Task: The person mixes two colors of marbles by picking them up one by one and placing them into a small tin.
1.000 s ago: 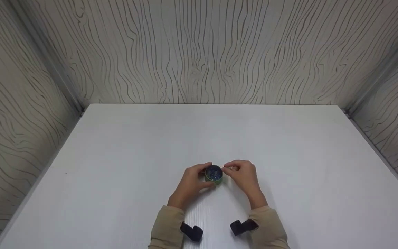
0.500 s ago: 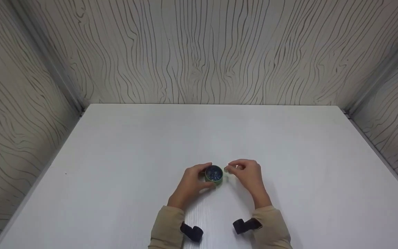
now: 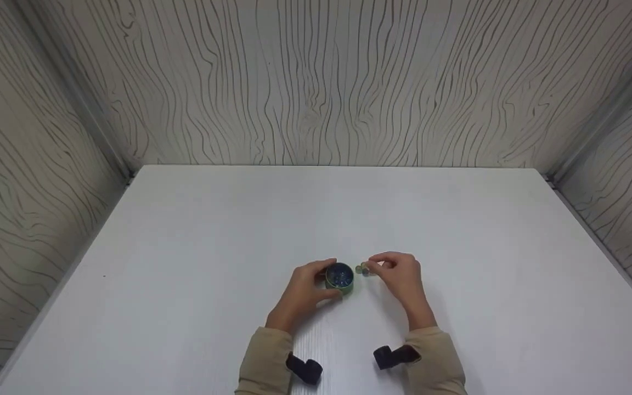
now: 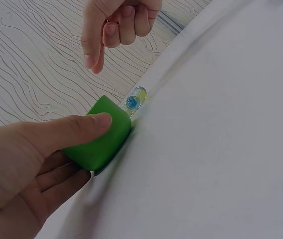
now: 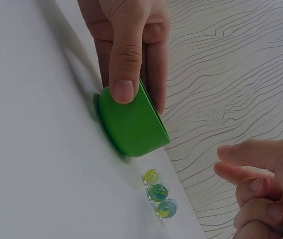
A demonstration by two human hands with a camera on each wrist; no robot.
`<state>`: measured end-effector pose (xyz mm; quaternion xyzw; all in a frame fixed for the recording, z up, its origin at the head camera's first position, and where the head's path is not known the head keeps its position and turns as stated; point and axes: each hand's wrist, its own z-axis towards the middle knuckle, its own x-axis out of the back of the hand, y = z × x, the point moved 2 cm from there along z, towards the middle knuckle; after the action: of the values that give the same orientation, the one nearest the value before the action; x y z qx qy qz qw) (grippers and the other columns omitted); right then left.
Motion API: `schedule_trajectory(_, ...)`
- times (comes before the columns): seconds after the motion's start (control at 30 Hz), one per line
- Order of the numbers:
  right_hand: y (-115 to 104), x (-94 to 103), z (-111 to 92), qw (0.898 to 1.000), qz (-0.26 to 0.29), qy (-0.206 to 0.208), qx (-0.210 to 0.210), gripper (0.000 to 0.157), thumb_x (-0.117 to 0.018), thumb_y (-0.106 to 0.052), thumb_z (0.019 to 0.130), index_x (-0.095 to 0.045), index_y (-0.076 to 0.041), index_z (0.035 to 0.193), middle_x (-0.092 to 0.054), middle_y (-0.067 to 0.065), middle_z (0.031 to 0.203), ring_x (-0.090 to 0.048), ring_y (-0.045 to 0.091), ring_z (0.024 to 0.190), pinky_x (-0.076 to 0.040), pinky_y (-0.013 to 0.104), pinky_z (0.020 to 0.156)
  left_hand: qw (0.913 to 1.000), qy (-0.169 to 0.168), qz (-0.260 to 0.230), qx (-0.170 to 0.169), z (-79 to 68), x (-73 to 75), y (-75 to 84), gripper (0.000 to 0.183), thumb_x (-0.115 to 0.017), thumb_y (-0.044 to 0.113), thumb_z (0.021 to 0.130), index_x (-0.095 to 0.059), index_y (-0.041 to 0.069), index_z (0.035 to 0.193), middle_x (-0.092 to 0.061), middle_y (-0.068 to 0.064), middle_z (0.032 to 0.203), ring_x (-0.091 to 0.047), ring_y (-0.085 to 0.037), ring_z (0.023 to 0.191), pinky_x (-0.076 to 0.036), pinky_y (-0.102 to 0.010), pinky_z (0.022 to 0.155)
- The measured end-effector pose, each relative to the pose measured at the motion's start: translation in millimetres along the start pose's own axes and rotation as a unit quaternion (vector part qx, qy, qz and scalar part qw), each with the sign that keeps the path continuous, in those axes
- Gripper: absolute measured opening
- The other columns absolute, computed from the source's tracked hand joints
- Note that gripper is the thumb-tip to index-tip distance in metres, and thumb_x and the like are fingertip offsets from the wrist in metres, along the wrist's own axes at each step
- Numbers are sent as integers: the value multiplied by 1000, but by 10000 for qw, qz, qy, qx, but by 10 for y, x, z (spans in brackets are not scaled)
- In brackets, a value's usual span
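Laying out marbles beside a cup, one pair of hands at work. The left hand (image 3: 302, 285) is gripping a green cup (image 5: 131, 127), its thumb pressing one side and its fingers wrapping the other; the cup is standing upright on the white desk (image 3: 228, 230), its mouth facing upward. Small glassy shapes are showing inside it; they are probably more marbles but are too small to count. Just beside the cup, on the side toward the right hand (image 3: 401, 277), three marbles (image 5: 158, 192) are lying close together in a short row; whether they are touching one another, the views are not settling. The right hand is hovering near the row, its forefinger and thumb extending, its other fingers curling; its grip is appearing empty, as no marble is showing at the fingertips. The step in hand is seemingly the placing of single marbles in line, with the third one lying free at the row's far end from the cup. The next move is probably calling for a light fingertip pinch on one marble, without nudging its neighbours, since round glass is likely rolling at a touch, while the left hand is steadying the cup.
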<state>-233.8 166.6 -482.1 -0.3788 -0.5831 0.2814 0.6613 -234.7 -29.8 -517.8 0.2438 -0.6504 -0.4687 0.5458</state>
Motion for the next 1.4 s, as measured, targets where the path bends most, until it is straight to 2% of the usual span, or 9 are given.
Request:
schedule_trajectory(0.37, 93, 70, 49, 9996, 84, 69, -273, 19, -74, -14, 82, -75, 1, 94, -47, -3, 62, -42, 11, 64, -32, 16, 51, 10000, 13, -55, -66, 6, -8, -9, 63, -79, 9, 76, -54, 2, 134, -61, -18, 133, -60, -29, 124, -48, -39, 109)
schedule_trajectory(0.7, 151, 55, 76, 9987, -36, 55, -504, 20, -72, -14, 83, -74, 3, 94, -47, -3, 63, -42, 11, 64, -33, 17, 53, 9999, 6, -130, -104, 6, -9, -8, 64, -79, 8, 76, -54, 0, 134, -60, -19, 133, -59, -31, 124, -49, -39, 108)
schedule_trajectory(1.0, 220, 35, 58, 9966, -179, 21, -802, 22, -73, -16, 81, -74, 3, 91, -57, 0, 67, -44, 11, 62, -36, 20, 53, 9999, 52, -73, -118, -9, -14, -7, 63, -79, 9, 76, -54, 2, 134, -62, -18, 132, -59, -30, 124, -47, -42, 110)
schedule_trajectory(1.13, 242, 23, 51, 9951, -216, -57, -965, 23, -72, -18, 82, -74, 4, 91, -62, 6, 74, -47, 13, 66, -37, 20, 55, 9999, 49, -12, -112, -2, -12, -7, 64, -80, 10, 76, -54, 2, 134, -61, -17, 132, -59, -30, 125, -46, -42, 110)
schedule_trajectory(1.27, 255, 8, 51, 9945, -245, -90, -1019, 25, -72, -20, 82, -74, 4, 91, -70, 18, 91, -53, 17, 73, -39, 20, 57, 9999, 43, 19, -132, 4, -12, -13, 64, -80, 10, 76, -54, 1, 134, -61, -18, 132, -59, -31, 124, -46, -42, 110)
schedule_trajectory(1.4, 261, -10, 54, 9939, -229, -115, -1073, 25, -72, -20, 83, -74, 3, 92, -71, 23, 103, -56, 19, 79, -40, 19, 58, 9999, 46, -2, -162, 4, -13, -17, 64, -80, 9, 75, -54, 0, 133, -62, -18, 131, -59, -31, 123, -47, -43, 110)
